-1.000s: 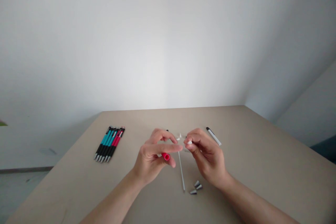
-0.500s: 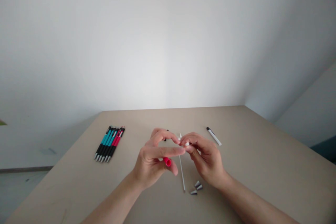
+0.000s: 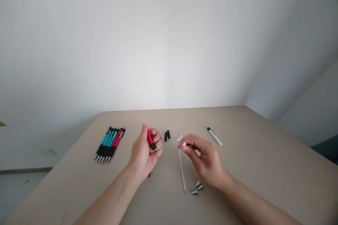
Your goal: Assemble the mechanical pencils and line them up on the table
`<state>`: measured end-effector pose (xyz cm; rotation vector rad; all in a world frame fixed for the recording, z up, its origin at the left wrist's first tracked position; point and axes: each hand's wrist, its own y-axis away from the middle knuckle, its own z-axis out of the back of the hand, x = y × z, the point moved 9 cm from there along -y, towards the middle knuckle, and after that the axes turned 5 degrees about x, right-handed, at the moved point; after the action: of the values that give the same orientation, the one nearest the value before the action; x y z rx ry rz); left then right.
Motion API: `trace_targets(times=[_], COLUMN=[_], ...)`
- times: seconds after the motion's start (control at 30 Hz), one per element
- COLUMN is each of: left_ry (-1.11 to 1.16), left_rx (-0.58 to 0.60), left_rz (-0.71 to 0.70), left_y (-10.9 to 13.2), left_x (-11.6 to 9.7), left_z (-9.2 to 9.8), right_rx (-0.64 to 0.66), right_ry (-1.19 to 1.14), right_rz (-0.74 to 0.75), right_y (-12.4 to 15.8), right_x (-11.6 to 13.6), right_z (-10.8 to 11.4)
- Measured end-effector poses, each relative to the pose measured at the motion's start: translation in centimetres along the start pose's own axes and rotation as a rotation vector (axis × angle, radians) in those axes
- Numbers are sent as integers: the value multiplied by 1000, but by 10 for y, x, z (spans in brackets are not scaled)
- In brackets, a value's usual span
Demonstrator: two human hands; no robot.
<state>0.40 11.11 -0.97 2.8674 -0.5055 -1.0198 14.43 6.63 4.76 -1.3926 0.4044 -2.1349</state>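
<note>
My left hand [image 3: 144,153] is closed around a red pen barrel [image 3: 151,139] with a black end, held above the beige table [image 3: 237,168]. My right hand [image 3: 204,156] pinches a small white pen part [image 3: 183,144] between thumb and forefinger. Just below that pinch a thin white refill [image 3: 182,167] lies on the table. Two small black pieces [image 3: 167,135] sit between my hands, farther back. Several grey pen tips [image 3: 196,187] lie near my right wrist.
A row of several teal and red pens [image 3: 110,143] lies at the left of the table. A white pen part with a black end [image 3: 214,136] lies at the right. A white wall stands behind the table's far edge.
My hands have moved apart. The left hand swung left and turned the red barrel upright in its fingers. The right hand dropped slightly, still pinching the white part.
</note>
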Motion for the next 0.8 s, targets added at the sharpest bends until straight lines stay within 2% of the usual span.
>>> trace_targets(times=[0.33,0.5,0.7,0.8], left_ry=[163,36,-123,-243], left_rx=[-9,39,181,210], left_rz=[94,101,263,290], left_y=[0,2,9,9], left_x=[6,8,22,26], left_z=[0,-4,-15,-14], right_rx=[-2,-3,-18,-14], right_ry=[16,13,2,-24], right_rz=[-12,-1,-9,-32], right_y=[0,0,0,0], right_x=[-3,-3,-4,-7], right_z=[0,-1,0,0])
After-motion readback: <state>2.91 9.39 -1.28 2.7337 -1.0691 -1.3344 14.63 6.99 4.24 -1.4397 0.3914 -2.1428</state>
